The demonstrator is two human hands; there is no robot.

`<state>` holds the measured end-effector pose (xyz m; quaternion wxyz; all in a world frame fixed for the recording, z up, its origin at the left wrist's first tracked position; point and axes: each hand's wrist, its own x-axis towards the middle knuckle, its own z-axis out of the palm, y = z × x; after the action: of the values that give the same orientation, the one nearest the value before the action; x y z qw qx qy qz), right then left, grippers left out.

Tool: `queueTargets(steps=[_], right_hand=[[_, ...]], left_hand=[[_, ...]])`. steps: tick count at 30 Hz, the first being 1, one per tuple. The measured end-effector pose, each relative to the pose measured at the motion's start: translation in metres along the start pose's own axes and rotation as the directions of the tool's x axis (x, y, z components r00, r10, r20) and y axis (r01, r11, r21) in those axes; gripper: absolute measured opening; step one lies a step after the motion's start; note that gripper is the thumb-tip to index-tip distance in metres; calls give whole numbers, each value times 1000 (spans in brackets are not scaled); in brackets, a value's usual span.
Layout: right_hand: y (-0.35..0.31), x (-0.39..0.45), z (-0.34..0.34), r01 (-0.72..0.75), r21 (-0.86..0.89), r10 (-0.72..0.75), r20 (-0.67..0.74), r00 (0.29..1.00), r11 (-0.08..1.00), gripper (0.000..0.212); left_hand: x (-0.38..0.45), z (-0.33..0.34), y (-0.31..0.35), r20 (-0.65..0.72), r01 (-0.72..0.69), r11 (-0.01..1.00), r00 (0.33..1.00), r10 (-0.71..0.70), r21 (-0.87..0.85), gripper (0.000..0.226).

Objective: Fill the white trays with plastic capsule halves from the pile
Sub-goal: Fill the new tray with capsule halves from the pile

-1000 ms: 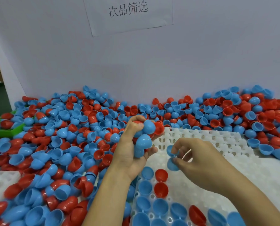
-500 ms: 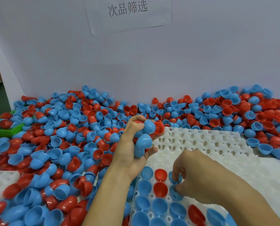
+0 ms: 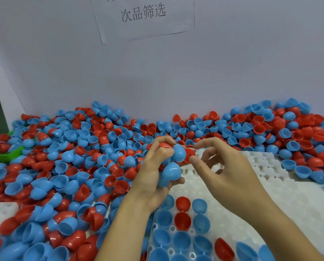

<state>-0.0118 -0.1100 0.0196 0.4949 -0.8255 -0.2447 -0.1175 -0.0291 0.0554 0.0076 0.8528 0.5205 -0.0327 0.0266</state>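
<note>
Head view, white tray (image 3: 281,194) part-filled with capsule halves (image 3: 182,219), left hand (image 3: 153,176) clutching several, right hand (image 3: 227,174) pinching a red half (image 3: 190,154).

Glossy plastic capsule halves (image 3: 68,166); matt white tray (image 3: 281,194); paper sign (image 3: 144,16).

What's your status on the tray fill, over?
Left hand grips a bunch of capsule halves. Right hand fingers pinching a red half off that bunch. White tray partly filled, near rows only. Nothing in the way.
</note>
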Motion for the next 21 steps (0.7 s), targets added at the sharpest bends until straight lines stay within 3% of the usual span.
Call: queueTargets(steps=[7, 14, 21], right_hand=[[-1, -1, 2, 24, 71, -25, 9, 1000, 997, 37], [2, 2, 7, -43, 121, 58, -122, 991, 992, 15], [-2, -1, 14, -49, 158, 53, -17, 998, 986, 30]], left_hand=[[1, -2, -2, 89, -32, 998, 996, 27, 57, 36], [3, 0, -7, 61, -98, 955, 995, 84, 281, 26], [4, 1, -9, 10, -171, 906, 983, 181, 388, 28]])
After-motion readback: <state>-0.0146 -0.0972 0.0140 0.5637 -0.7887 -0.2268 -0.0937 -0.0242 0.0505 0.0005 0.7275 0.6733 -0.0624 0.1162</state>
